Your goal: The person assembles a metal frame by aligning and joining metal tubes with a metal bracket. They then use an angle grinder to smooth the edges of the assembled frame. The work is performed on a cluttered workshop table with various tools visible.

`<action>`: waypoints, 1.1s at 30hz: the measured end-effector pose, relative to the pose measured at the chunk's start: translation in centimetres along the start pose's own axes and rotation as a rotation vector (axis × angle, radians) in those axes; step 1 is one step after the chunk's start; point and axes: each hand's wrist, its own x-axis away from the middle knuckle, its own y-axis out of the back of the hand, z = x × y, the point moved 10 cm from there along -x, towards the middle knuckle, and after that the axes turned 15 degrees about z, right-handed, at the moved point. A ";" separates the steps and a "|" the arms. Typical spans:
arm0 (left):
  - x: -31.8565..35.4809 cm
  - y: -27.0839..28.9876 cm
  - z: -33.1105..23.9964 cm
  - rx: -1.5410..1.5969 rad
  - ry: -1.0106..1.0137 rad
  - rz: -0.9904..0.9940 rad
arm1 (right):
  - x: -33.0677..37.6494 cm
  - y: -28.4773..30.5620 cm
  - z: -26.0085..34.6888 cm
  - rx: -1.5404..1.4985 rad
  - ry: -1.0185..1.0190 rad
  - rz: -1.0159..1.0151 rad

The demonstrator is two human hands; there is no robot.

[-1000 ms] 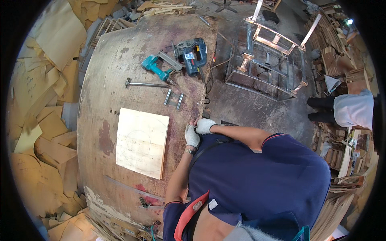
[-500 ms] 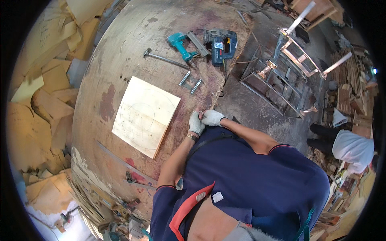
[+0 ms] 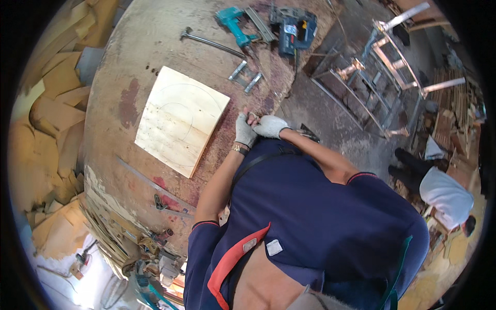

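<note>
My left hand (image 3: pixel 245 130) and my right hand (image 3: pixel 270 126) meet at the table's near edge, in front of my body. Both wear pale knit gloves, and bare fingertips show between them. The fingers of each are curled in against the other hand; anything pinched there is too small or hidden to make out. Left of them lies a square wooden board (image 3: pixel 181 121) with pencilled circles on it. Just beyond my hands, a small metal piece with two parallel bars (image 3: pixel 245 77) rests on the worn table (image 3: pixel 116 113).
Farther back lie a hammer (image 3: pixel 212 42), a teal power tool (image 3: pixel 235 26) and a dark blue jigsaw (image 3: pixel 292 36). A metal ruler (image 3: pixel 150 181) is at the left. To the right stands a metal frame (image 3: pixel 356 98); another person (image 3: pixel 444 196) bends beyond it.
My view has shifted, so the board and tools sit higher in the picture. Both hands stay together at the table edge, with the fingers slightly rearranged.
</note>
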 end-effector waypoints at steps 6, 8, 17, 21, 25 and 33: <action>1.4 0.0 0.0 0.000 0.022 -0.146 | 1.1 -0.6 0.3 -0.009 0.020 0.041; 2.0 1.0 0.4 -0.019 0.048 -0.200 | 2.2 -0.6 0.6 -0.003 0.017 0.019; 2.8 1.0 0.4 -0.111 0.064 -0.203 | 2.6 -0.8 1.2 0.090 0.034 -0.003; 2.9 1.1 0.8 -0.076 0.061 -0.171 | 3.1 -0.7 1.5 0.147 0.021 -0.013; 2.7 1.4 0.8 -0.143 0.076 -0.170 | 3.1 -0.9 1.3 0.146 -0.005 -0.044; 2.2 1.5 1.9 -0.034 0.102 -0.144 | 3.0 -0.6 1.0 0.227 -0.011 -0.092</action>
